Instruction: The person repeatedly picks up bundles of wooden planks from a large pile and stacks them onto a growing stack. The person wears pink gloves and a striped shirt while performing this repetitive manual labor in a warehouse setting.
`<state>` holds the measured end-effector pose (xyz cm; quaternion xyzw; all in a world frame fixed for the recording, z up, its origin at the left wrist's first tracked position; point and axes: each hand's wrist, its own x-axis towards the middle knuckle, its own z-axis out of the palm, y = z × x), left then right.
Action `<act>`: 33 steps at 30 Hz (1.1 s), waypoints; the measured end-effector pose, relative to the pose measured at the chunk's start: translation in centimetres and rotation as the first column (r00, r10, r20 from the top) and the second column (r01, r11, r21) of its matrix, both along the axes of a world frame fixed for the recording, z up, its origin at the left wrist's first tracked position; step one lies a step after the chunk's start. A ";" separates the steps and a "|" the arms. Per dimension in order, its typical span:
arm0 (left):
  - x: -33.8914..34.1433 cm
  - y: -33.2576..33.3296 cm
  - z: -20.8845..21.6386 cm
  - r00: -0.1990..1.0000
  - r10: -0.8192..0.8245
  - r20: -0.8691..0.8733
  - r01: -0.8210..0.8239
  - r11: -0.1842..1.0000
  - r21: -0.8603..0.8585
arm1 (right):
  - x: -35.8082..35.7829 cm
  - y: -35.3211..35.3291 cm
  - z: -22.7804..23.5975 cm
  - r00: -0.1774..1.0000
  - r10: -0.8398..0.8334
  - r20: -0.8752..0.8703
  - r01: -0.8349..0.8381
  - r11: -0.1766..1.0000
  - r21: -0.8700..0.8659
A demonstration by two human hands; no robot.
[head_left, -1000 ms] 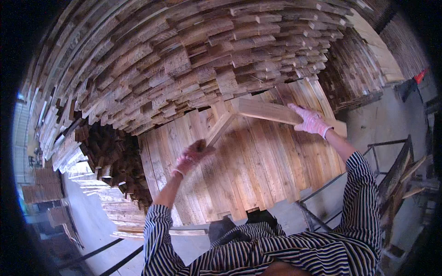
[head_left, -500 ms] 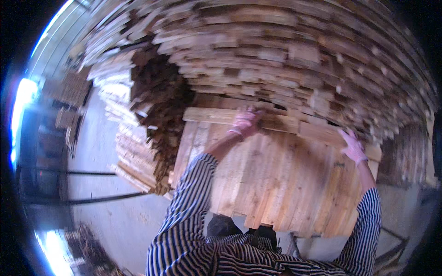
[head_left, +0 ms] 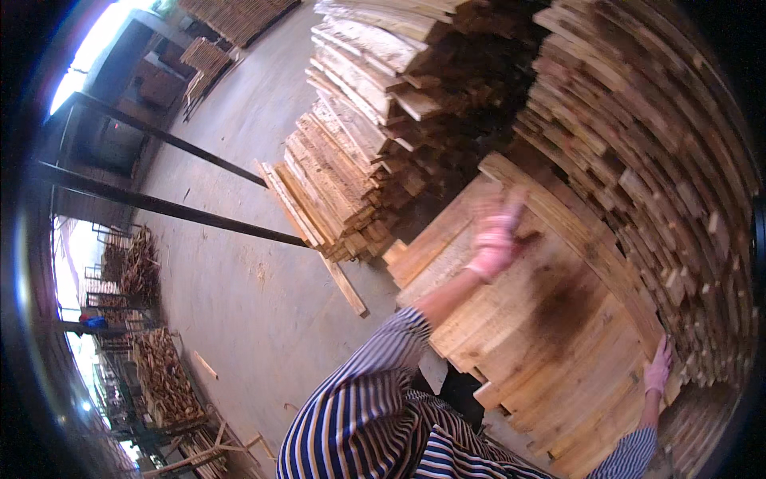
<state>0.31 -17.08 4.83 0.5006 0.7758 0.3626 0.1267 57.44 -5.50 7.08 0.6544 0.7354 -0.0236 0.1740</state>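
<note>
Head view — blurred left hand point(head_left: 496, 236) over boards point(head_left: 499, 339).

Side-by-side planks form a bed above a grey floor.
The plank bed point(head_left: 479, 329) has uneven near ends, and a crosswise board point(head_left: 558, 219) lies on it along the far edge, across the planks. The concrete floor point(head_left: 223, 271) bears a stack of boards point(head_left: 323, 172), a plank point(head_left: 345, 286) angled out beside that stack, and a short stick point(head_left: 205, 365).
</note>
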 end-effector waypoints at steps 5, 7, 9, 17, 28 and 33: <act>-22.2 -17.0 -7.2 0.545 0.817 -0.187 -0.836 0.514 -0.191 | -11.1 -9.3 1.6 0.982 0.043 -0.183 -0.021 0.993 0.119; -30.9 -23.1 -9.6 0.418 0.839 -0.348 -0.866 0.253 -0.431 | -17.3 -13.2 2.3 0.956 -0.050 -0.289 0.049 0.999 -0.011; -37.3 -25.9 -10.7 0.352 0.845 -0.403 -0.855 0.115 -0.506 | -22.3 -16.5 2.4 0.955 -0.004 -0.296 0.002 1.000 -0.005; -53.9 -33.1 -15.0 0.074 0.993 -0.086 -0.753 -0.001 -0.659 | -46.8 -19.1 3.9 0.828 0.100 -0.552 -0.247 0.948 -0.200; -38.3 -28.6 -3.6 -0.034 0.353 0.935 -0.727 0.634 -0.266 | -77.2 -20.6 -0.9 0.567 -0.280 -0.775 -0.634 0.452 -0.628; -28.2 -29.1 -0.1 0.001 0.491 0.871 -0.603 0.695 -0.391 | -75.7 -24.6 4.6 0.558 -0.800 -0.218 -0.540 -0.150 -0.828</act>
